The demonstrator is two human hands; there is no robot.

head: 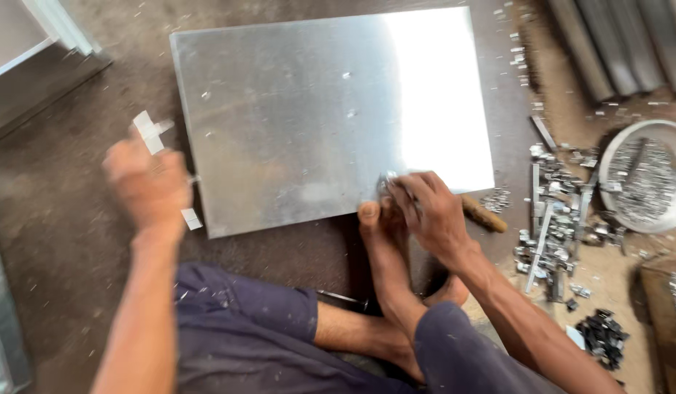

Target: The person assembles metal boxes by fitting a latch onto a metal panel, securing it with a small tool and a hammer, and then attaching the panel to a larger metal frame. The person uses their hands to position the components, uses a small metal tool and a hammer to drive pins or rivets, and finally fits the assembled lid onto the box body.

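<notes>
Sheet metal (316, 109), a flat shiny rectangle, lies on the dark floor (75, 241) in front of the seated person, its long axis running left to right, slightly tilted. Left of it, the left hand (148, 182) hovers raised and blurred beside the sheet's left edge, near small pale metal strips (150, 131); whether its fingers are spread or curled I cannot tell. At the near edge, a bare foot (378, 241) presses by the sheet. The right hand (425, 208) bends over that edge, fingers bunched around a small metal piece (388, 179). Further right lie a wooden handle (484, 214), scattered metal clips (553, 219) and a round bowl (608, 157) of scraps.
</notes>
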